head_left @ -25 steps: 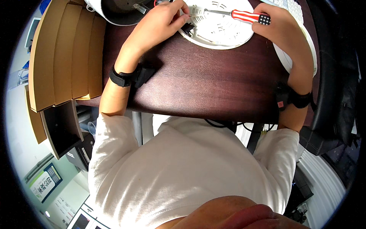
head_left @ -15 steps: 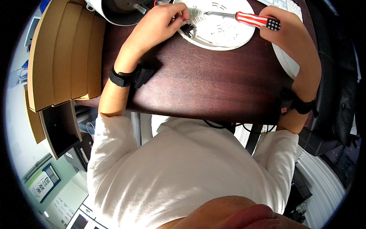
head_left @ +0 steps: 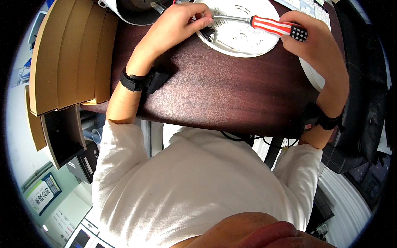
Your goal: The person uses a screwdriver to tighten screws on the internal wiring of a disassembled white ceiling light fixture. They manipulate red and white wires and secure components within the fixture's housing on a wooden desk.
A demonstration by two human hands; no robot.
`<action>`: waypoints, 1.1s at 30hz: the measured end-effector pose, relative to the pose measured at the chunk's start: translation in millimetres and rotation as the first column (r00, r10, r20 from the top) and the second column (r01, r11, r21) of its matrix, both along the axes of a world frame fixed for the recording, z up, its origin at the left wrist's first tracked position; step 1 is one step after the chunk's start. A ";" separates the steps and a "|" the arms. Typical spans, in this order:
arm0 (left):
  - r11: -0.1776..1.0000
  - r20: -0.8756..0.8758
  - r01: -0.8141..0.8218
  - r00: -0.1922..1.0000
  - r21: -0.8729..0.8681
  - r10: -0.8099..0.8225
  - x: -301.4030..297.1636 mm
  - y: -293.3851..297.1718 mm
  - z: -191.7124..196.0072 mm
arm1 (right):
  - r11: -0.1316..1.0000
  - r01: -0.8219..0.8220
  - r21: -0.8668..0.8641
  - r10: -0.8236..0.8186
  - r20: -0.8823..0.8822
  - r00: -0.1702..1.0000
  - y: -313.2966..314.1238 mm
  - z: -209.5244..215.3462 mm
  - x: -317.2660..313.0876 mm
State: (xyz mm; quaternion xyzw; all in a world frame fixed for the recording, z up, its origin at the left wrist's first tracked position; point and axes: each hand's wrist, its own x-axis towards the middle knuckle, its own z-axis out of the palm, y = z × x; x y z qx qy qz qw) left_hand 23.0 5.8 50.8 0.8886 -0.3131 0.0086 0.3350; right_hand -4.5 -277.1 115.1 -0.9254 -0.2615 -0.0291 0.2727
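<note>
The right hand [head_left: 312, 39] has its fingers closed round the rear of a screwdriver [head_left: 269, 25], whose handle is striped red and white, with white stars on a black end. The tool lies nearly level above a white round base [head_left: 254, 43], its shaft pointing left toward the left hand [head_left: 180, 22]. There the thumb and fingers are drawn together at the tip; whether they grip it or some small part is hidden, so I cannot tell. The left hand also blocks the view of the base's upper left side. Just below those fingertips, a small black part [head_left: 208, 34] sits at the base's left edge.

The surroundings are close. A pot-like vessel [head_left: 134, 15], dark inside, stands near the left hand, partly behind it — and tall brown cardboard [head_left: 70, 58] lines the left side of the dark wood-look table [head_left: 231, 87]. Beyond the right hand lies a white keyboard [head_left: 310, 8], cut off by the upper edge. A second white round piece [head_left: 310, 72] lies right of the base, largely covered by the right forearm. Black straps circle both wrists, and black padded upholstery [head_left: 347, 155] crowds the right side — just past the right elbow.
</note>
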 end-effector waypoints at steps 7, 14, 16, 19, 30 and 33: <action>1.000 -0.033 0.003 0.999 -0.020 -0.004 -0.9 -0.1 0.5 | 1.000 -0.009 -0.017 0.009 0.029 1.000 1.9 -0.3 0.1; 0.999 -0.023 -0.041 0.999 -0.008 0.041 -4.3 2.5 0.4 | 0.999 -0.031 0.007 0.031 0.016 0.999 5.8 -1.5 0.5; 1.000 -0.004 -0.030 1.000 -0.010 0.030 -2.4 1.8 0.4 | 1.000 -0.017 0.000 0.017 -0.010 1.000 2.8 0.7 0.7; 1.000 0.026 -0.015 1.000 0.000 0.015 -0.2 1.3 0.5 | 1.000 0.002 0.003 -0.001 -0.035 0.999 -1.0 3.0 0.8; 0.999 0.200 0.041 0.979 0.036 -0.048 3.4 6.1 -4.1 | 0.999 -0.023 -0.034 0.022 -0.051 0.998 1.9 -3.5 5.6; 0.999 0.190 0.035 0.981 0.022 -0.038 3.4 5.9 -4.2 | 1.000 -0.012 0.018 0.014 -0.092 0.996 2.2 -8.0 7.0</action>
